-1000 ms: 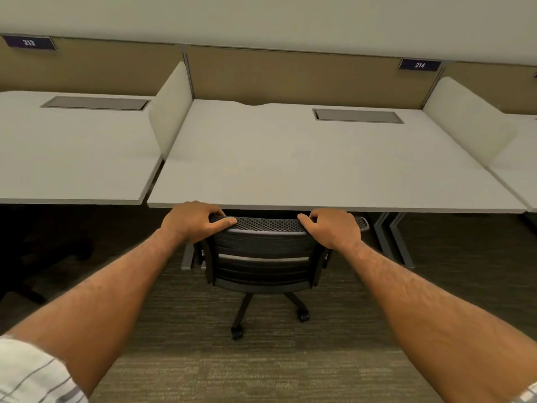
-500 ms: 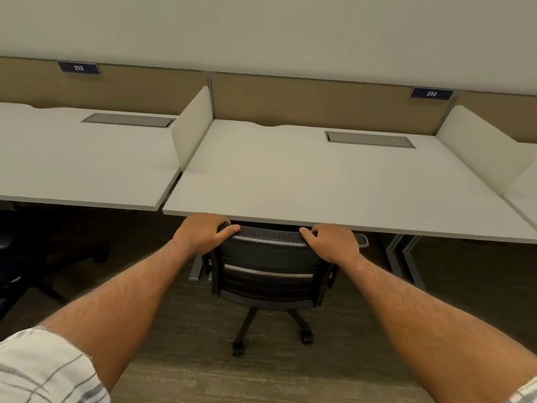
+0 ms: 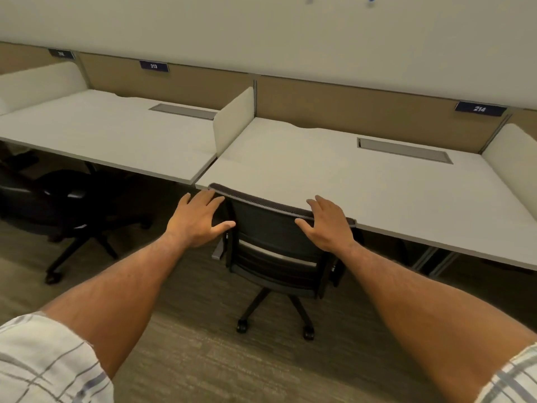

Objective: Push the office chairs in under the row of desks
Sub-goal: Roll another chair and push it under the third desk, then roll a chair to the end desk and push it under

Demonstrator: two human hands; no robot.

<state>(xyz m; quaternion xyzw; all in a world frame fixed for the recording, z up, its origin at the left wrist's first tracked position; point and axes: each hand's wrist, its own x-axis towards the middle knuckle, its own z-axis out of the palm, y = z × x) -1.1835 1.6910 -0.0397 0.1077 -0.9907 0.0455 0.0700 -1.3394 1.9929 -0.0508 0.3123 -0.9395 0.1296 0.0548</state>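
Desk 214 [image 3: 363,181] — mesh chair [image 3: 279,242] tucked; left hand [image 3: 197,219], right hand [image 3: 328,225] open-fingered, gripping nothing; second chair [image 3: 66,205] at desk 213 [image 3: 116,135] left.

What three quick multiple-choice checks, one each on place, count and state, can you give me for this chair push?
1. Which desk does the mesh-backed chair sit at?
A. 214
B. 213
C. neither

2. How many chairs show?
A. one
B. two
C. four

3. How are the hands?
A. fists on the desk
B. open, fingers spread
C. out of view

Answers:
1 A: its backrest meets the edge of the desk under the 214 sign.
2 B: a second chair stands by the 213 desk.
3 B: the left hand and right hand are open at the backrest.
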